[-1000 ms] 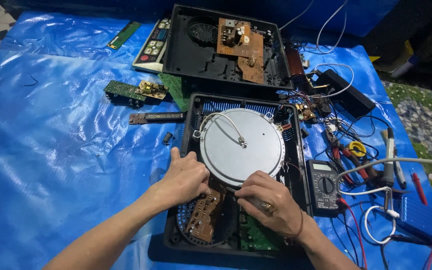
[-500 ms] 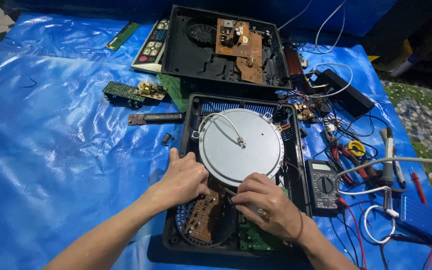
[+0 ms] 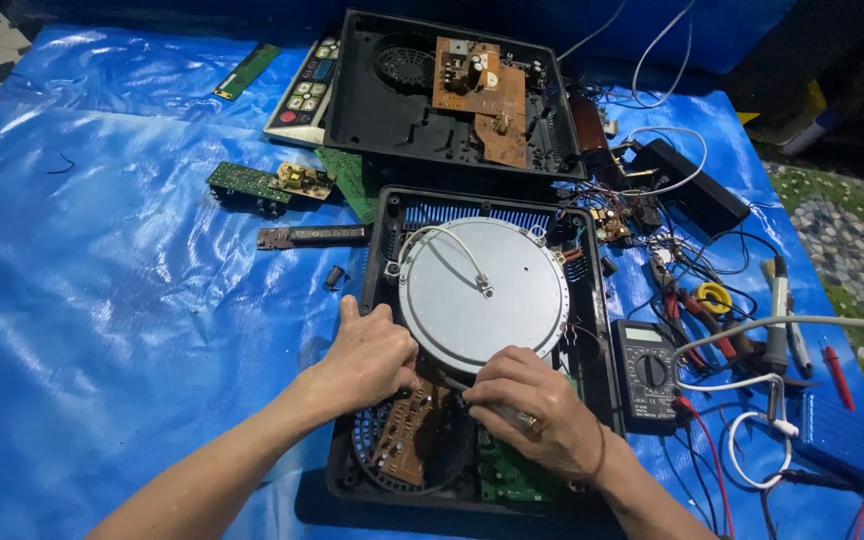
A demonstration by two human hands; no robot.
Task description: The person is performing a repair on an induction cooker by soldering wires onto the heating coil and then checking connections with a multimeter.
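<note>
A small grey rectangular screen tops the black multimeter, just right of the open black casing.

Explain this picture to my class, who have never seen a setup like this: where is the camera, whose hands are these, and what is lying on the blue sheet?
The camera sits on a person's head and looks down, so the two bare arms entering from below are that person's own. They work over an opened black appliance casing lying on a blue plastic sheet. Inside it sits a round silver-grey disc with a white wire across it. The left hand rests at the disc's lower left edge; the right hand grips a slim tool with a clear handle, tip near the disc's rim. Below them is a brown circuit board. A second opened casing lies behind. To the right are a multimeter, pliers and tangled wires; to the left, loose green circuit boards.
</note>
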